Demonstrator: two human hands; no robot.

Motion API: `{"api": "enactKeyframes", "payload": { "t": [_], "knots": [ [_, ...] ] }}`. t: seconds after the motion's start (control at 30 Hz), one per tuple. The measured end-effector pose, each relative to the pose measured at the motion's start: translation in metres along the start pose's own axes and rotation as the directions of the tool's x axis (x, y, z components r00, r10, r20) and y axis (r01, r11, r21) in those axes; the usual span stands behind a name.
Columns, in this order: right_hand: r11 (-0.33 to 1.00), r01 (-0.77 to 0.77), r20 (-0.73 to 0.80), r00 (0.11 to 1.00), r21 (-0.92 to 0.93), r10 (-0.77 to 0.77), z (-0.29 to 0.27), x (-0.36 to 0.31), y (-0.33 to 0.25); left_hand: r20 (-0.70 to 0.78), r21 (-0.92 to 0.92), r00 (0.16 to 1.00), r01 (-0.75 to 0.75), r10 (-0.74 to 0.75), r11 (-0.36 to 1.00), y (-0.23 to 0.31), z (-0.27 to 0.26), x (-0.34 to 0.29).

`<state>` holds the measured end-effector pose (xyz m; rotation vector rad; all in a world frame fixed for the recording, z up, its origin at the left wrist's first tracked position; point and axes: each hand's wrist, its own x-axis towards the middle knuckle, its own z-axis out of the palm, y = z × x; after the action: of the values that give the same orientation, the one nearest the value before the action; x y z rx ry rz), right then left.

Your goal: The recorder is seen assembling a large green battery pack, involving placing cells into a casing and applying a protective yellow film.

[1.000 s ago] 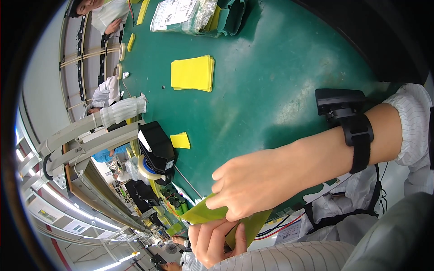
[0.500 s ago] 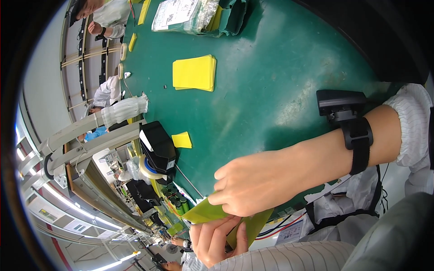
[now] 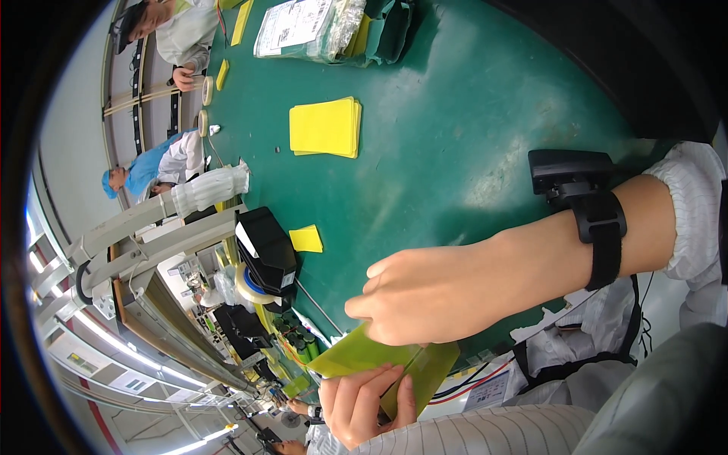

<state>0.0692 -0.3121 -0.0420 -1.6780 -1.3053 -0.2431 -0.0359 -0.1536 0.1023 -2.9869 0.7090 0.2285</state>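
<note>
My left hand [image 3: 364,402], at the bottom, holds a folded olive-green sheet [image 3: 337,358], with fingers on one flap and the thumb on the other. A dark gap runs between the two flaps. My right hand [image 3: 425,296] is closed just above the sheet and overlaps its upper edge. Its fingertips are curled out of sight, so what they grip is hidden. A black strap with a black device [image 3: 570,173] sits on my right wrist. Above my hands, a stack of yellow cards [image 3: 322,127] lies on the green table [image 3: 447,152]. A smaller yellow piece [image 3: 306,238] lies nearer.
A clear plastic packet [image 3: 307,30] with a white label lies at the top. Left of my hands are a black bin [image 3: 265,246], a tape roll [image 3: 249,284] and green cylinders [image 3: 303,341]. Other people [image 3: 152,163] are beyond the left table edge.
My right hand has lifted slightly up and away from the folded sheet, uncovering more of it. My left hand keeps its hold. A person in blue has come into view at the left.
</note>
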Motion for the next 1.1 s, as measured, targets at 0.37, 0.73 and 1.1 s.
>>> {"api": "enactKeyframes", "payload": {
  "t": [0.37,0.73,1.1],
  "knots": [
    [0.947,-0.088,0.115,0.992,0.308,0.054,0.001,0.001,0.005,0.005,0.004,1.0,-0.007,0.007,1.0,-0.002,0.001,-0.003],
    [0.989,-0.012,0.043,0.999,0.15,0.006,0.007,0.001,0.0,0.002,0.005,1.0,-0.012,0.012,1.0,-0.002,0.0,-0.001],
    [0.991,-0.033,-0.034,0.999,0.132,0.037,0.017,0.002,-0.006,-0.009,0.029,0.999,-0.05,0.05,0.998,-0.002,0.001,-0.002]
  ]
}}
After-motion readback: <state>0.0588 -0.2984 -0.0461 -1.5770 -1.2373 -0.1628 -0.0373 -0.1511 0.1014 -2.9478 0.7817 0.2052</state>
